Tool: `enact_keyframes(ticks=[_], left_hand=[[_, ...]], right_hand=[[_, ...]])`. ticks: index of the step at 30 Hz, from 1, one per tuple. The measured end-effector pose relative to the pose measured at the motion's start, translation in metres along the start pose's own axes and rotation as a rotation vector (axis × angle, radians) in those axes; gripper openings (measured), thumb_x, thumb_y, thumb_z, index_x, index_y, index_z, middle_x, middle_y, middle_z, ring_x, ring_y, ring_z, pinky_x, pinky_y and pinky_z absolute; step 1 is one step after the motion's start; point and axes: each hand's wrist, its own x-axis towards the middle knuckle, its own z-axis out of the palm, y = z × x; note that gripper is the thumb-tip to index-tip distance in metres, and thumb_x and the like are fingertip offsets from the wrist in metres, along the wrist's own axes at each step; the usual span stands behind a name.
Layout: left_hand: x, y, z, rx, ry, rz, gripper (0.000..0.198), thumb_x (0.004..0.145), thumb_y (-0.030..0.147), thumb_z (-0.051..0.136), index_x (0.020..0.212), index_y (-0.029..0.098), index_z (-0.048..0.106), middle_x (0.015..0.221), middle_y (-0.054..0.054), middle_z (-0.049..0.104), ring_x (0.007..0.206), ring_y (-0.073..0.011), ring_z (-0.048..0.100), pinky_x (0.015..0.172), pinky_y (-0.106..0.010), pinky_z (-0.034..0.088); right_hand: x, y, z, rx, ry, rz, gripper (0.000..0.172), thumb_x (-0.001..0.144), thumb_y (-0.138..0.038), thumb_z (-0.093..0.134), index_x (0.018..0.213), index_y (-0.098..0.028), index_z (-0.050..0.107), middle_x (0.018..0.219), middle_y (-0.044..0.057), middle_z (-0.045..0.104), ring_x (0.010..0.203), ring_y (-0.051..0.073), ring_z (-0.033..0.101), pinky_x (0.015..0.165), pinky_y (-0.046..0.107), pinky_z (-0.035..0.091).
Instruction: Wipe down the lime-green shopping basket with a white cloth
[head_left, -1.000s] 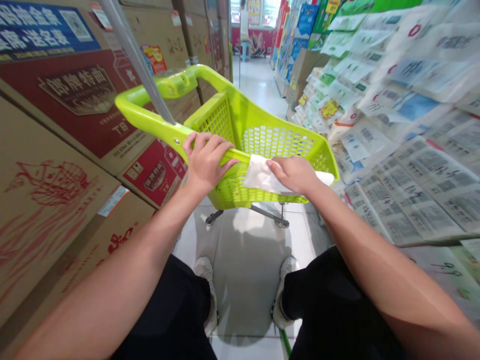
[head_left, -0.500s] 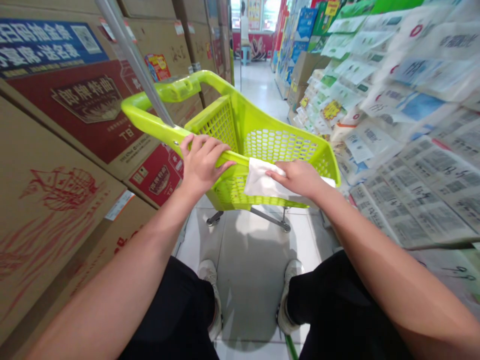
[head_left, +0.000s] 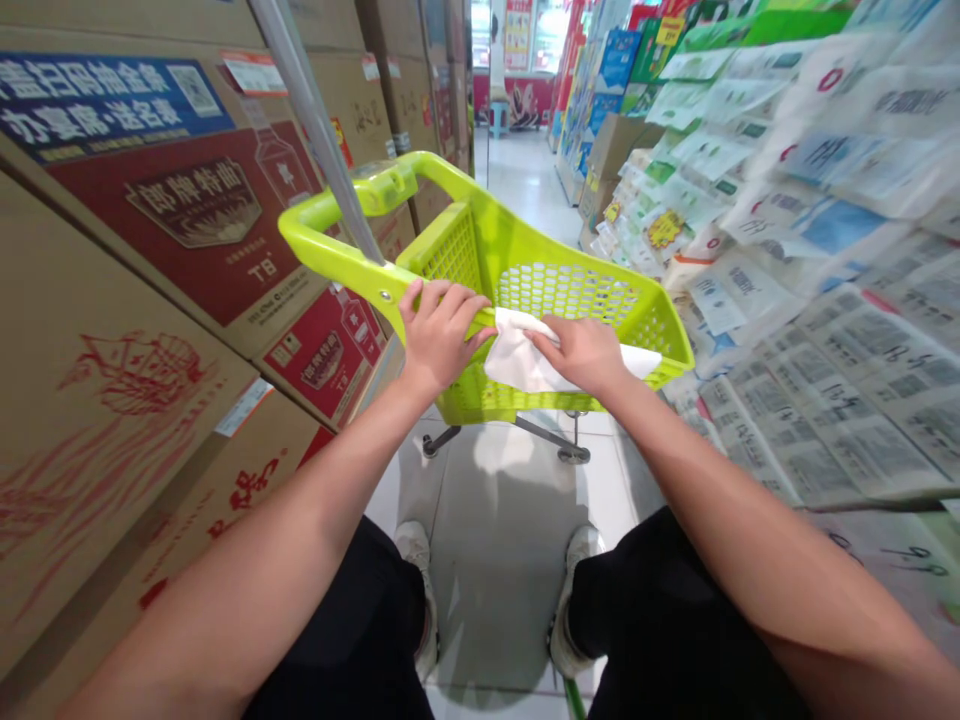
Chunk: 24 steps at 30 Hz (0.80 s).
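Cart basket (head_left: 570, 290), lime-green perforated plastic, at centre of the frame, riding on a grey wheeled frame (head_left: 517, 435) over pale floor tiles (head_left: 495, 540). Left hand (head_left: 441, 335) at centre, fingers curled over the near rim and clamped on it, just right of where the looped green handle (head_left: 352, 215) joins the basket. Right hand (head_left: 581, 352) just right of centre, palm down, pressing a white cloth (head_left: 517, 360) flat against the same near rim; fingertips pointing toward the left hand, the two hands close but not touching. Cloth draped over the rim, one end hanging down the outer wall below the hand, the other end showing along the rim at the right of the wrist; possibly a wet wipe rather than fabric, too blurred to settle. Grey metal pole (head_left: 322, 140) slanting from top of the frame down to the handle joint. Stacked cardboard cartons (head_left: 187, 220) with red and blue printed panels filling the left side. Shelves of white and green plastic packs (head_left: 810, 250) filling the right side, smeared by motion. Black trousers (head_left: 660, 620) and two white shoes (head_left: 416, 560) along the bottom edge. Narrow aisle running toward upper centre, a blue stool (head_left: 499, 112) at its far end.
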Motion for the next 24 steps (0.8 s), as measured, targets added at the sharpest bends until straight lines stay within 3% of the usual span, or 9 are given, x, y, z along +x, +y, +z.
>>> enact_keyframes(ticks=[4,10,14,20,24], left_hand=[[0.0,-0.006,0.002,-0.033,-0.013,-0.001,0.032,0.104,0.058,0.056,0.114,0.034,0.075,0.114,-0.007,0.079,0.122,-0.0347,0.062,0.118,-0.06,0.027],[0.002,-0.023,-0.002,-0.055,-0.154,-0.061,0.04,0.1,0.064,0.058,0.116,0.029,0.071,0.122,-0.004,0.075,0.131,-0.0331,0.055,0.125,-0.063,0.017],[0.005,-0.018,-0.012,-0.012,-0.216,-0.077,0.041,0.102,0.062,0.056,0.119,0.027,0.07,0.125,-0.008,0.075,0.135,-0.0357,0.055,0.127,-0.061,0.016],[0.009,-0.006,-0.024,0.004,-0.243,-0.083,0.038,0.102,0.058,0.059,0.118,0.026,0.072,0.122,-0.012,0.074,0.133,-0.0394,0.057,0.124,-0.062,0.024],[0.017,0.006,-0.038,0.072,-0.326,-0.08,0.032,0.099,0.049,0.066,0.12,0.025,0.074,0.122,-0.013,0.074,0.129,-0.0391,0.058,0.118,-0.058,0.033]], right_hand=[[0.016,-0.021,-0.004,0.075,-0.024,-0.045,0.068,0.11,-0.071,0.025,0.118,-0.025,0.075,0.107,0.013,0.082,0.094,0.032,0.074,0.068,0.034,0.035],[0.014,-0.018,-0.002,0.088,-0.009,-0.1,0.065,0.111,-0.067,0.027,0.121,-0.023,0.074,0.105,0.013,0.082,0.092,0.032,0.074,0.068,0.034,0.034],[0.007,0.001,-0.003,0.133,-0.047,-0.096,0.072,0.109,-0.071,0.026,0.119,-0.021,0.076,0.106,0.014,0.081,0.095,0.032,0.073,0.071,0.033,0.037],[0.001,0.052,-0.011,0.268,-0.364,0.09,0.096,0.105,-0.079,0.012,0.102,-0.014,0.082,0.112,0.02,0.081,0.103,0.034,0.075,0.077,0.035,0.046],[0.001,0.048,-0.012,0.238,-0.402,0.209,0.107,0.098,-0.09,0.014,0.112,-0.01,0.083,0.122,0.026,0.079,0.118,0.041,0.074,0.091,0.042,0.052]])
